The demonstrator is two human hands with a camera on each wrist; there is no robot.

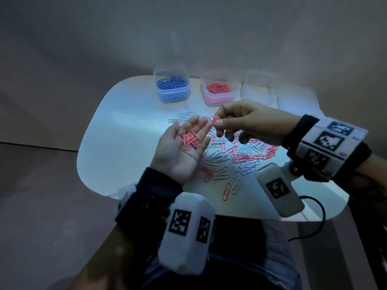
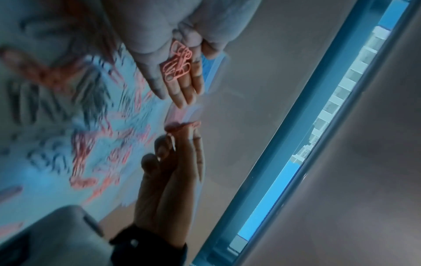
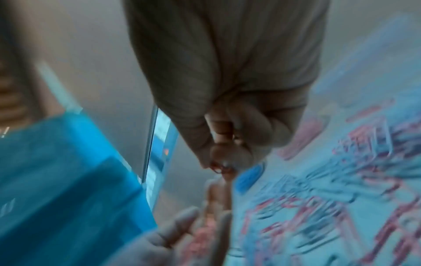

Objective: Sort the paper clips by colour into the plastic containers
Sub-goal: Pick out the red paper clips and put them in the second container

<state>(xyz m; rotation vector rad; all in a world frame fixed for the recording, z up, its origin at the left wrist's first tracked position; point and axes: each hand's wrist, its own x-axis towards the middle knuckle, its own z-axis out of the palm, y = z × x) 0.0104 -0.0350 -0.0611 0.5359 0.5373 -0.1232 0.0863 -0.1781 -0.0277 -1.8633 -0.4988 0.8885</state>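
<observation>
My left hand (image 1: 180,147) is flat, fingers relaxed, cradling pink clips (image 1: 191,140); my right hand (image 1: 240,122) pinches one pink clip (image 1: 212,119) just beside those fingertips.

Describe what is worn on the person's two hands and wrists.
Both hands, left hand and right hand, are bare. Each wrist has a dark cuff and a white camera box with black-and-white square markers. The right wrist also wears a white marker band; a black cable trails nearby.
</observation>
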